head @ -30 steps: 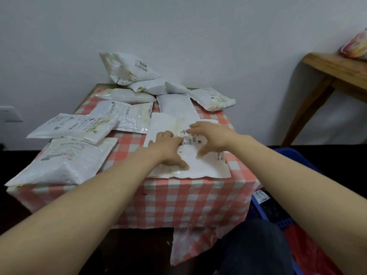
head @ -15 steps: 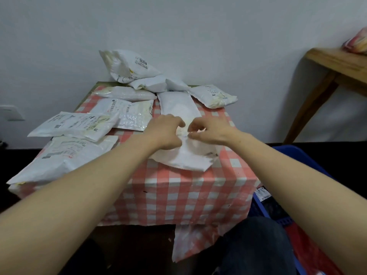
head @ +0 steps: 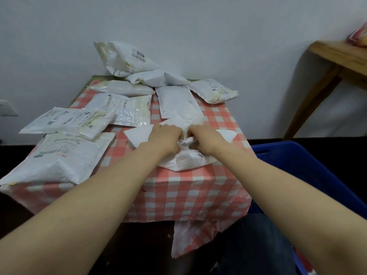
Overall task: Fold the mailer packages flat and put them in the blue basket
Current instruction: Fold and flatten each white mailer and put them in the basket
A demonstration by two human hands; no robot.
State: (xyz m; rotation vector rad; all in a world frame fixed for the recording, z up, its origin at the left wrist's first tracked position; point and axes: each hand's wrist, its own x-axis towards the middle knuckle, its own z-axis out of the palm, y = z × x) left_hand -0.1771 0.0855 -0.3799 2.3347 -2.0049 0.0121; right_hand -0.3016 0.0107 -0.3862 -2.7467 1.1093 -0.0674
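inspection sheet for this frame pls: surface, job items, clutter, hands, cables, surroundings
Surface: small table under a red-and-white checked cloth, cloth hanging over the near edge.
Job's things: white mailer being folded near the front edge, corners sticking out either side; about eight more mailers spread to the left and piled at the back; blue basket on the floor to the right.
Clutter: nothing seen besides the mailers.
Hands: left hand and right hand both grip the mailer at its middle.
Cables: nothing seen.
Surroundings: white wall, wall plate at left, wooden table at right.
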